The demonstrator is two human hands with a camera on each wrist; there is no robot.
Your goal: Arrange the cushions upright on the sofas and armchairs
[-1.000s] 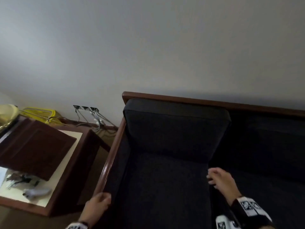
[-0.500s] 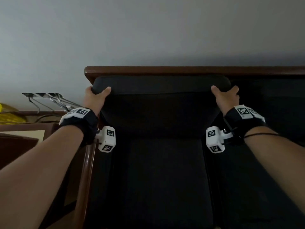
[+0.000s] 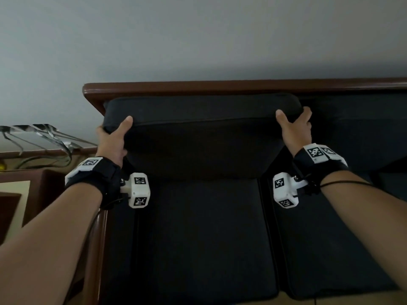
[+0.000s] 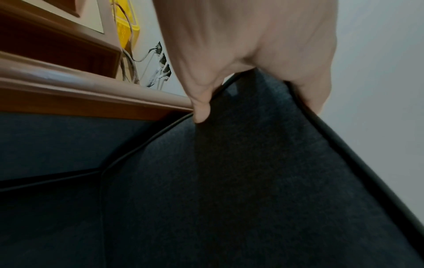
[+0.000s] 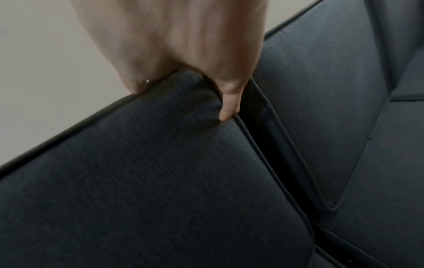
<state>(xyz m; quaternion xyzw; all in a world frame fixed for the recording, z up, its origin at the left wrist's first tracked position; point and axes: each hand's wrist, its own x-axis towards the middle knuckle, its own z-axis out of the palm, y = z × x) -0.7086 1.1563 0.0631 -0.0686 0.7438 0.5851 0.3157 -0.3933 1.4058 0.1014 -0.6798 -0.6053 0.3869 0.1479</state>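
1. The dark back cushion [image 3: 202, 137] at the sofa's left end now leans forward off the wooden back rail [image 3: 220, 88], its top edge pulled clear, where half a second ago it sat lower and closer in under the rail.
2. The left hand [image 3: 112, 139] grips the cushion's upper left corner, thumb on the front face and fingers wrapped behind; the right hand [image 3: 295, 126] clamps the upper right corner the same way, as both did half a second ago.
3. A second ago both hands were low, near the seat cushion [image 3: 198, 234], and the back cushion stood untouched.
4. The grip reads as a reseating in progress: the cushion is not yet set upright against the rail.
5. A neighbouring back cushion [image 5: 321, 101] stands just beside it; a wooden side table [image 3: 26, 186] sits left of the sofa.
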